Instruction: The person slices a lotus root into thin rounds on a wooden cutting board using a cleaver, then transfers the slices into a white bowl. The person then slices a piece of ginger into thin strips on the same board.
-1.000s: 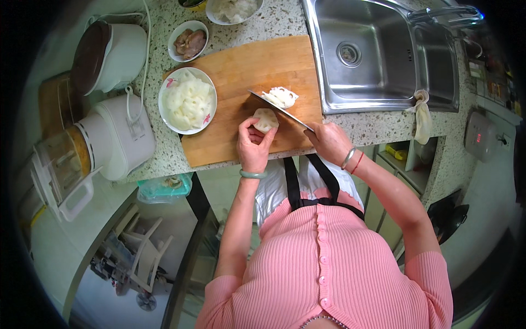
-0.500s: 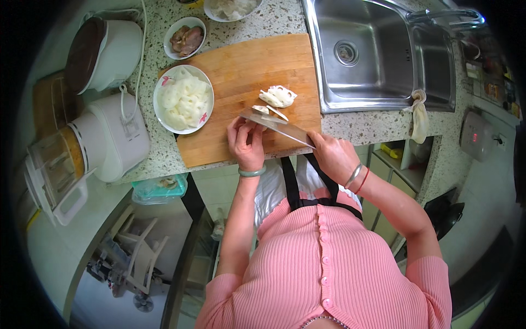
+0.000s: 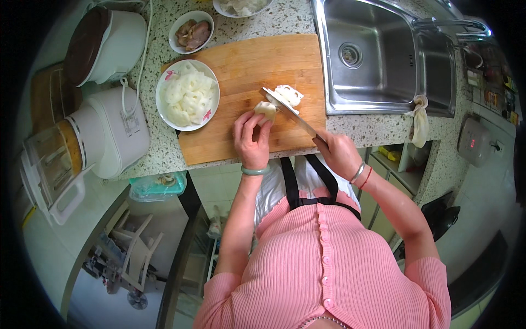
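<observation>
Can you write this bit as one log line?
left hand: holding lotus root piece | right hand: gripping knife | cut slices: on cutting board

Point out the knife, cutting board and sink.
Knife [image 3: 292,113], head view: middle of the blade.
Cutting board [image 3: 257,61], head view: bare wood toward its far edge.
Sink [image 3: 379,71], head view: floor of the larger basin.

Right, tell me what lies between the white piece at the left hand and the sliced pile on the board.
The knife blade, slanting between the white piece and the sliced pile; the head view shows it.
</observation>
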The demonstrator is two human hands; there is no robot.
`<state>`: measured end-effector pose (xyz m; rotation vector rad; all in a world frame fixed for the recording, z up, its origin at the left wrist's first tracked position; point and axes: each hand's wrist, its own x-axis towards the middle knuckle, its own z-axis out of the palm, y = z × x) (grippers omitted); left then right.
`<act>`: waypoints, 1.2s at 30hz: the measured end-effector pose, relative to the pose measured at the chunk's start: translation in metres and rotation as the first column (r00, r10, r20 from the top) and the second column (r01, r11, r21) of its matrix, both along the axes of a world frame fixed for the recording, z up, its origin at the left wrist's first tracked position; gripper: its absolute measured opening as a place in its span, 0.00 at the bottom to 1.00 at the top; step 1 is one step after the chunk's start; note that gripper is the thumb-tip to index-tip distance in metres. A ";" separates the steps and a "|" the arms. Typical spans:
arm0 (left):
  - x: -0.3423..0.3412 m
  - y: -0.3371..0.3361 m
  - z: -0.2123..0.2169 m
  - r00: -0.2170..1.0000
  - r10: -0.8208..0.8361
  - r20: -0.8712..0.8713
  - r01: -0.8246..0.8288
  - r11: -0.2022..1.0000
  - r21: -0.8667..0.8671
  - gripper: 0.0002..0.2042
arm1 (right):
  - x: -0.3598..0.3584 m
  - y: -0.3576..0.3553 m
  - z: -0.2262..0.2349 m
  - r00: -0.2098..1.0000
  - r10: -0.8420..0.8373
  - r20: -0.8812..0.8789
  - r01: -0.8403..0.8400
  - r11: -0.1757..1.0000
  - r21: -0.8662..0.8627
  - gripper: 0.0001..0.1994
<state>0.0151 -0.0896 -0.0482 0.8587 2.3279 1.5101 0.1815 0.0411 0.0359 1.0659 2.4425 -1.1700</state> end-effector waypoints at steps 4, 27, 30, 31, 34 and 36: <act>-0.006 0.002 0.009 0.968 -0.080 -0.238 0.061 0.995 -0.085 0.12 | 0.006 -0.009 -0.006 0.999 -0.033 0.012 0.033 0.999 0.012 0.10; -0.013 0.007 0.017 0.985 -0.111 -0.134 0.094 0.988 -0.121 0.13 | 0.010 -0.010 0.002 1.000 0.022 0.014 -0.021 1.000 -0.021 0.10; -0.013 0.005 0.017 0.990 -0.073 -0.119 0.067 0.996 -0.052 0.15 | 0.011 -0.008 0.008 0.997 0.052 0.048 -0.051 0.999 -0.011 0.10; -0.014 0.003 0.013 0.989 -0.072 -0.127 0.067 0.997 -0.041 0.16 | 0.011 -0.008 0.010 0.997 0.060 0.048 -0.060 0.998 0.000 0.10; -0.008 -0.001 0.006 0.997 -0.021 -0.072 0.017 0.999 -0.048 0.19 | 0.009 -0.010 0.021 0.985 0.112 0.129 -0.121 0.990 0.067 0.13; -0.002 -0.001 0.005 1.000 0.029 0.006 -0.028 0.998 -0.058 0.20 | 0.007 -0.013 0.029 0.976 0.158 0.153 -0.170 0.983 0.068 0.20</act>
